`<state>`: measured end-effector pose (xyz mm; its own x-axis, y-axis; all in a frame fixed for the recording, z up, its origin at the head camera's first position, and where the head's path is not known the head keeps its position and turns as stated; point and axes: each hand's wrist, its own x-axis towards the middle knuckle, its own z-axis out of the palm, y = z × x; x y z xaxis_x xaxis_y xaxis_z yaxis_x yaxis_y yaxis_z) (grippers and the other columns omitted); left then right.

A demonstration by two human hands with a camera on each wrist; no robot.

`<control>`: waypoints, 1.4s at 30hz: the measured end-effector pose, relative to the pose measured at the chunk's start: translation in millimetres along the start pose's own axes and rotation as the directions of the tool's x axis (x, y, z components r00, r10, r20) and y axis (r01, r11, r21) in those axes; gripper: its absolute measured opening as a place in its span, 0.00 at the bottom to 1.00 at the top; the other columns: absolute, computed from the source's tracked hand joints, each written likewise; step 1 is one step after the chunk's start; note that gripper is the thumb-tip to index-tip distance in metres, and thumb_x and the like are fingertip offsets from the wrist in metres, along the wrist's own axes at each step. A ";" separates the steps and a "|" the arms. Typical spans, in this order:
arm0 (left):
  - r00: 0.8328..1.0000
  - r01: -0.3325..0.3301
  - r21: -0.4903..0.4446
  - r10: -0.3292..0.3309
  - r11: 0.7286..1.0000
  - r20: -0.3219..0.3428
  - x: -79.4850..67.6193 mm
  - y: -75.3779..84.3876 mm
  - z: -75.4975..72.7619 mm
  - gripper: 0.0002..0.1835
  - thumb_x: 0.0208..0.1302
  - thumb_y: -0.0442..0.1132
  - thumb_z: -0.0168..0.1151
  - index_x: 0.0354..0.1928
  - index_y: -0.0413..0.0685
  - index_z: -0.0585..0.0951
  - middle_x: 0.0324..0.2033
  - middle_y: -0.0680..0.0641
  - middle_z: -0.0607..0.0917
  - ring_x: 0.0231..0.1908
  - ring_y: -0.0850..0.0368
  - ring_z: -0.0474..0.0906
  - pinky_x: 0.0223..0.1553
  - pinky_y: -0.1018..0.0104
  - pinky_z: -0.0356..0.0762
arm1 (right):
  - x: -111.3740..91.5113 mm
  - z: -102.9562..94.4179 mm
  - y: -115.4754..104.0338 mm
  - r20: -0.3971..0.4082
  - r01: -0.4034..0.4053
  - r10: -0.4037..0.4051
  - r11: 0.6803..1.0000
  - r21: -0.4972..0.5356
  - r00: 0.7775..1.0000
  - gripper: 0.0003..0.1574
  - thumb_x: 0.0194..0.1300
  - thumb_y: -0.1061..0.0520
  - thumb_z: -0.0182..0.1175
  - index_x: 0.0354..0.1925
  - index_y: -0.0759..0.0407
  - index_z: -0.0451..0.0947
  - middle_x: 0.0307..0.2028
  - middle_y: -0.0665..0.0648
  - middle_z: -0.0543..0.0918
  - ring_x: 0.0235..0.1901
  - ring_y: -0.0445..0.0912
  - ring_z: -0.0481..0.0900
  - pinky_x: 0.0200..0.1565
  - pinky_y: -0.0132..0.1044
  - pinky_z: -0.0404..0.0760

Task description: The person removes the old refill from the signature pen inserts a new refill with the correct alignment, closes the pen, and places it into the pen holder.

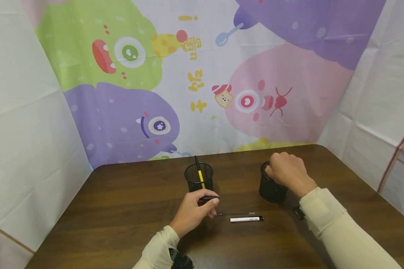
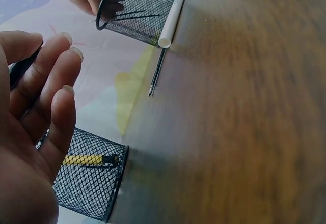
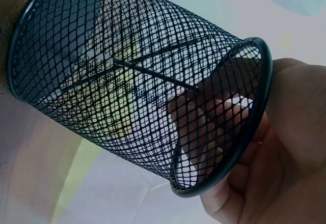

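My left hand (image 1: 196, 209) pinches a slim black pen part (image 1: 208, 198) between thumb and fingers, just in front of the left mesh pen cup (image 1: 190, 183). A yellow and black pen (image 1: 200, 175) leans upright in that cup. My right hand (image 1: 287, 172) reaches over the rim of the right mesh pen cup (image 1: 272, 190), its fingers down inside. Through the mesh in the right wrist view, the curled fingertips (image 3: 188, 114) meet the upper end of a thin dark rod (image 3: 155, 75), which slants toward the bottom of the cup.
Between the hands, a white marker (image 1: 245, 219) with a black end lies on the brown wooden table (image 1: 128, 209). A thin pen refill (image 1: 235, 214) with a metal tip lies just behind it. A cartoon-printed cloth (image 1: 202, 130) hangs along the table's back edge.
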<state>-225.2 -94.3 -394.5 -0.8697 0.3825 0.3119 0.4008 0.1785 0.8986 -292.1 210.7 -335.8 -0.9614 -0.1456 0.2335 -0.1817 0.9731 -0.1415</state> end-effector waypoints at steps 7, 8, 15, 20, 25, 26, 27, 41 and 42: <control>1.000 -0.009 0.000 0.009 1.000 0.001 0.5 -0.4 -1.3 0.07 0.69 0.33 0.64 0.45 0.37 0.84 0.23 0.45 0.85 0.24 0.52 0.83 0.30 0.61 0.85 | -2.3 -3.5 -1.9 -0.081 0.009 -0.009 1.000 0.006 0.997 0.24 0.61 0.56 0.56 0.10 0.51 0.67 0.15 0.52 0.71 0.18 0.51 0.72 0.16 0.46 0.69; 1.000 -0.010 0.001 0.010 1.000 0.003 0.6 -0.4 -1.4 0.07 0.69 0.33 0.64 0.45 0.37 0.84 0.24 0.45 0.85 0.24 0.51 0.83 0.30 0.61 0.85 | -2.8 -4.1 -1.7 -0.087 0.006 -0.005 1.000 0.007 0.996 0.24 0.61 0.55 0.56 0.10 0.51 0.66 0.15 0.52 0.70 0.18 0.51 0.72 0.16 0.46 0.69; 1.000 -0.011 -0.020 0.011 1.000 0.014 0.7 0.2 -1.2 0.09 0.69 0.32 0.63 0.46 0.34 0.83 0.24 0.42 0.85 0.25 0.46 0.83 0.30 0.59 0.86 | -6.3 -4.9 0.3 -0.171 0.011 -0.008 1.000 0.017 0.985 0.25 0.64 0.54 0.55 0.11 0.50 0.63 0.13 0.49 0.62 0.17 0.49 0.66 0.16 0.43 0.64; 1.000 -0.023 -0.014 0.023 1.000 0.010 0.4 1.6 -0.5 0.06 0.69 0.32 0.63 0.45 0.37 0.84 0.24 0.42 0.85 0.24 0.46 0.83 0.30 0.58 0.86 | -8.9 -4.3 1.7 -0.224 0.022 -0.014 0.999 0.033 0.974 0.24 0.64 0.54 0.55 0.12 0.50 0.64 0.14 0.49 0.61 0.16 0.49 0.64 0.17 0.42 0.62; 1.000 -0.022 -0.007 0.022 1.000 0.009 0.1 1.5 -0.9 0.06 0.69 0.32 0.63 0.44 0.38 0.84 0.23 0.42 0.85 0.24 0.47 0.83 0.30 0.56 0.86 | -11.2 -4.1 0.8 -0.267 0.036 -0.023 0.999 0.040 0.963 0.22 0.64 0.53 0.56 0.14 0.50 0.65 0.15 0.49 0.63 0.16 0.48 0.65 0.17 0.42 0.62; 1.000 -0.023 -0.006 0.023 1.000 0.009 0.2 1.1 -1.0 0.06 0.69 0.31 0.63 0.44 0.38 0.84 0.24 0.42 0.85 0.24 0.47 0.83 0.30 0.56 0.86 | -11.4 -4.1 0.5 -0.275 0.040 -0.026 0.998 0.042 0.961 0.22 0.64 0.53 0.56 0.14 0.50 0.66 0.15 0.49 0.64 0.16 0.49 0.65 0.17 0.42 0.62; 1.000 -0.021 -0.005 0.021 1.000 0.009 0.9 -1.7 -1.0 0.06 0.69 0.31 0.63 0.44 0.38 0.84 0.23 0.42 0.85 0.24 0.47 0.84 0.30 0.56 0.86 | -11.7 -4.2 0.3 -0.283 0.045 -0.031 0.998 0.043 0.959 0.22 0.64 0.53 0.56 0.14 0.50 0.66 0.15 0.50 0.65 0.16 0.49 0.66 0.17 0.42 0.63; 0.999 -0.045 -0.019 0.046 0.999 0.013 7.3 -33.9 -1.9 0.11 0.69 0.39 0.66 0.46 0.39 0.84 0.23 0.48 0.85 0.23 0.55 0.83 0.29 0.59 0.86 | -14.2 -2.4 -0.4 -0.470 0.104 -0.057 0.992 0.074 0.881 0.17 0.62 0.56 0.59 0.18 0.50 0.69 0.17 0.50 0.68 0.15 0.48 0.67 0.15 0.43 0.64; 0.999 -0.050 -0.016 0.051 0.999 0.012 7.1 -33.9 -2.1 0.11 0.69 0.40 0.66 0.46 0.39 0.84 0.23 0.49 0.85 0.23 0.55 0.84 0.29 0.59 0.86 | -14.2 -2.4 -0.7 -0.494 0.120 -0.070 0.990 0.071 0.866 0.15 0.62 0.56 0.59 0.19 0.51 0.69 0.17 0.50 0.68 0.15 0.48 0.67 0.15 0.43 0.65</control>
<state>-245.6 -99.5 -422.1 -0.8449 0.4016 0.3534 0.4395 0.1446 0.8865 -277.8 212.5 -336.7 -0.7182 -0.1058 0.6877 -0.3102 0.9334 -0.1804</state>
